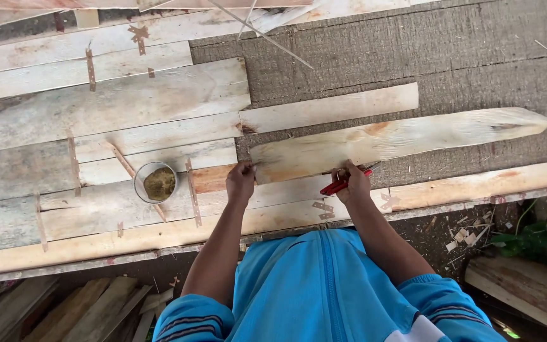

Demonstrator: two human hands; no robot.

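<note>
Lying flat across the workbench (413, 50) is a long pale board (400, 136) with one tapered, rounded end pointing away to the right, and both hands are working at its near left portion. The left hand (240, 182) is pressing down on the board's squared left end, fingers curled together over the corner, apparently pinning it so it is not sliding. The right hand (352, 180) is resting on the board's near edge, a little right of the left hand, and is clamped around a red-handled tool (338, 185); the tool's working end is hidden under the fingers, so its kind cannot be told. Holding the tool at the edge suggests the edge is being marked or trimmed there, though this is a judgement. Left of the board, a round tin (156, 182) of brownish-green contents is sitting on the planks, within reach of the left hand. Just beyond the board, a narrower slat (330, 107) is lying roughly parallel to it. Below and right of the board, wood chips (466, 237) are lying on the ground.
</note>
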